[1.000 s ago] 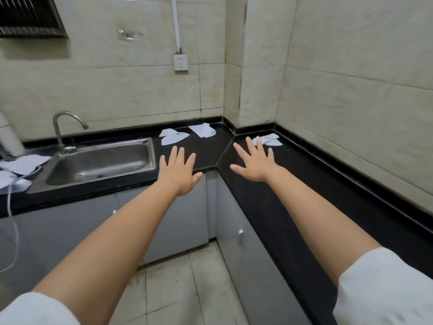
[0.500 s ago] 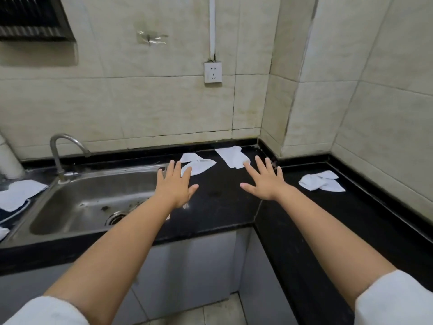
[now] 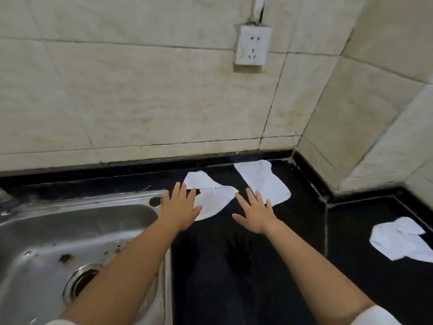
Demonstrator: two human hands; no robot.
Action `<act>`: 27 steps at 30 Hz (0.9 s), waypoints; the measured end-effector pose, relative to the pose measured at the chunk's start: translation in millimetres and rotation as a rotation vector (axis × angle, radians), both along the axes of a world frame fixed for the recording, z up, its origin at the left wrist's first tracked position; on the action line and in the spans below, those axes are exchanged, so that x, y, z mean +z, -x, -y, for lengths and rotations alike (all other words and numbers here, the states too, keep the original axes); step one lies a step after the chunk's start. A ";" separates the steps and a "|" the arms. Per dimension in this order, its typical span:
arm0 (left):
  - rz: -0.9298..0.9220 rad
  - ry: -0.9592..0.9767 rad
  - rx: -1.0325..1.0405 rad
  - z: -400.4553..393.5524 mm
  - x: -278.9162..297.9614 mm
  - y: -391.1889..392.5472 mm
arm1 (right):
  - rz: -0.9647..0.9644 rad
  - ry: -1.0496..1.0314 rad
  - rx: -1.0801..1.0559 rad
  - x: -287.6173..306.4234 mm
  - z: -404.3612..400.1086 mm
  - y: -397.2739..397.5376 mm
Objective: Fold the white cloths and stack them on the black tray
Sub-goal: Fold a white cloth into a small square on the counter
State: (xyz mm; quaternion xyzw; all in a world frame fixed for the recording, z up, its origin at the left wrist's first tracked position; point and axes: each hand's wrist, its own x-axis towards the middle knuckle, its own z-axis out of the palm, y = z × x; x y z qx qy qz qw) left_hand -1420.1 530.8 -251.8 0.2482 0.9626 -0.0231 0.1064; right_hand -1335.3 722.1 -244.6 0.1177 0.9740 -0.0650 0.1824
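Black corner countertop [image 3: 234, 277] under beige tiled wall [image 3: 140, 90], steel sink [image 3: 46, 231] left, socket [image 3: 252, 45] above, three white cloths unfolded: near cloth [image 3: 214, 199] by left hand [image 3: 179, 208], second [image 3: 262, 181] past right hand [image 3: 256, 213], third [image 3: 398, 242] far right, both hands spread flat, holding nothing.

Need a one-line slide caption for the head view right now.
Both open hands, left hand and right hand, reach toward white cloths beside the sink.
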 end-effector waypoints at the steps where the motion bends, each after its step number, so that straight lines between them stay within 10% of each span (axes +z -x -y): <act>1: 0.031 0.007 -0.003 -3.4 -9.9 12.6 | 0.023 0.011 -0.004 -10.6 -1.0 12.7; 13: 0.069 -0.073 0.023 -42.6 -96.1 116.4 | 0.101 0.060 -0.052 -88.3 -37.6 124.1; 21: -0.094 0.034 -0.102 -41.2 -101.4 133.3 | -0.359 -0.083 0.005 -111.0 -35.4 142.0; 27: -0.014 -0.193 -0.115 -55.4 -95.1 119.7 | -0.375 0.345 0.033 -77.9 -37.4 116.8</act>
